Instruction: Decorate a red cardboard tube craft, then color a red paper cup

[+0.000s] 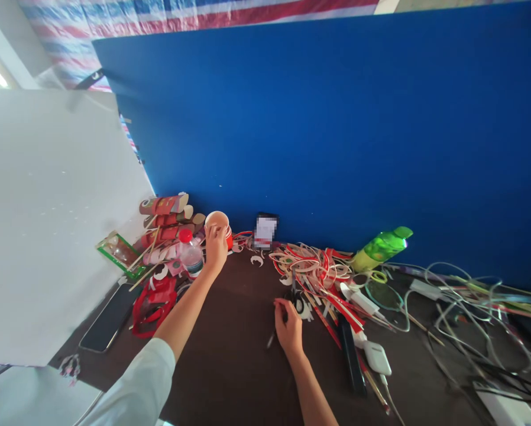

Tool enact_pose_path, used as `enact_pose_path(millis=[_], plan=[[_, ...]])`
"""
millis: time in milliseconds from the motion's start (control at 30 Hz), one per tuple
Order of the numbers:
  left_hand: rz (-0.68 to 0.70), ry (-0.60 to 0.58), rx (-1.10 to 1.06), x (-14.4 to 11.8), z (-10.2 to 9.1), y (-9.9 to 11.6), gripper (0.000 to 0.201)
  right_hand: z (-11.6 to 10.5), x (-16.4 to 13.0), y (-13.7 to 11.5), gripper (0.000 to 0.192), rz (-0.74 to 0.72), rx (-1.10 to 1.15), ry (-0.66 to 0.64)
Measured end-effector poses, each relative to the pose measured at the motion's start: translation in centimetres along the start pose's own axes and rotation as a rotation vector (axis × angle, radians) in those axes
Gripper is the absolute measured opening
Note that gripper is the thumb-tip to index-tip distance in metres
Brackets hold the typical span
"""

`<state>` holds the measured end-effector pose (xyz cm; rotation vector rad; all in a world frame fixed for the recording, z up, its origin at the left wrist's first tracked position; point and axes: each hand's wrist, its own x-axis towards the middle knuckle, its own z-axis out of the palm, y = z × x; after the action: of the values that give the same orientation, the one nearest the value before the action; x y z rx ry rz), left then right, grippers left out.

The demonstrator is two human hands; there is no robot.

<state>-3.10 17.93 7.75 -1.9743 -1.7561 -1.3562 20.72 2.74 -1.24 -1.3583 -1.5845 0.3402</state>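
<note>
- Head view: the left hand (215, 247) reaches to the far side of the dark surface (230, 355), its grip closed around a paper cup (218, 223) beside a stack of cut cups (165, 228).
- A small bottle with a red cap (190, 251) stands just left of that hand.
- The right hand (288, 328) has its grip closed on scissors (294, 302), near a heap of paper strips (312, 266).
- A phone (110, 316) lies at the left edge.

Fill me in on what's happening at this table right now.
A person works at a cluttered dark table against a blue board. Their left hand grips a paper cup near the back, beside a red-capped bottle. Their right hand rests on the table holding what looks like black scissors, next to a heap of red and white paper strips. A phone lies at left.
</note>
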Motion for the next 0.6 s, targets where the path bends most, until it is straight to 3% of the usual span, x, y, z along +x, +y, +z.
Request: enact_pose_path(millis=[167,267,367,467,533,600], plan=[[-0.076,-0.174,0.065,-0.2,0.7,0.2,0.017,0.1,-0.1,0.1,0.017,-0.014,0.004,0.009],[-0.063,-0.228,0.054,-0.3,0.0,0.6,0.021,0.2,-0.2,0.2,0.017,-0.034,0.002,0.026],[0.065,-0.315,-0.036,-0.9,-1.9,1.8,0.024,0.3,-0.4,0.1,0.021,-0.046,-0.001,0.066],[0.249,-0.465,-0.168,-2.6,-3.9,3.8,0.022,0.3,-0.6,-0.1,0.052,-0.056,0.006,0.101],[0.354,-0.558,-0.237,-4.3,-4.7,5.3,0.023,0.2,-0.7,-0.3,0.072,-0.082,0.016,0.068],[0.413,-0.606,-0.281,-6.0,-4.8,6.6,0.024,0.3,-0.9,-0.4,0.073,-0.096,0.015,-0.008]])
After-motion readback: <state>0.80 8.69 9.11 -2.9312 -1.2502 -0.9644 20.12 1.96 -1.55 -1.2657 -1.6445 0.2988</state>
